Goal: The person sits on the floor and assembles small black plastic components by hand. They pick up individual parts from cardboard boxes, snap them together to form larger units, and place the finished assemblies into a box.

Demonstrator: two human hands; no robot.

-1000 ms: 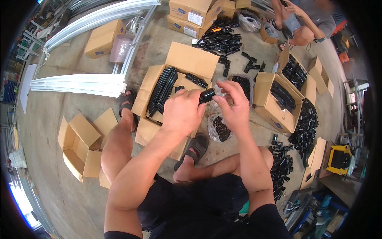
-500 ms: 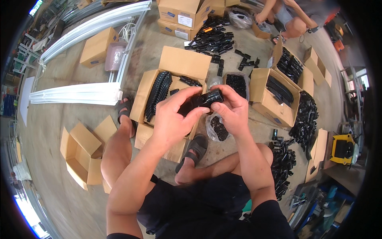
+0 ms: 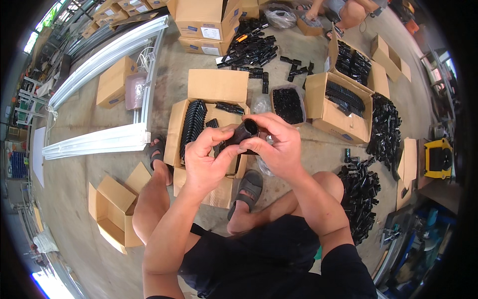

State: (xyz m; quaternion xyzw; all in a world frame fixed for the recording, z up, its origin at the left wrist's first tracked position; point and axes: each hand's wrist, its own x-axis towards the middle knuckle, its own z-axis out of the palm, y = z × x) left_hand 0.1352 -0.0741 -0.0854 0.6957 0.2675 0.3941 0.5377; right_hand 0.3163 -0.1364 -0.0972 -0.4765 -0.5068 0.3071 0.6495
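Between both hands I hold a short black pipe fitting [image 3: 247,130], its round hollow end tilted up toward me. My left hand [image 3: 205,158] grips its left side, thumb and fingers closed on it. The fingers of my right hand [image 3: 280,145] wrap the other side, and its thumb presses near the left thumb. Below the hands stands an open cardboard box [image 3: 217,84], partly hidden by them. Inside it, a row of stacked black fittings [image 3: 193,124] runs along the left wall.
A tub of small black parts [image 3: 288,104] stands beyond my right hand. Farther right are more open boxes [image 3: 338,122] of black fittings and a loose heap [image 3: 359,199]. An opened box [image 3: 112,214] and white metal rails [image 3: 94,142] lie left. A person [image 3: 348,15] crouches at the far right.
The fitting has turned from lying sideways to having its open end tilted up toward me. My hands have shifted slightly around it, and the view has moved a little.
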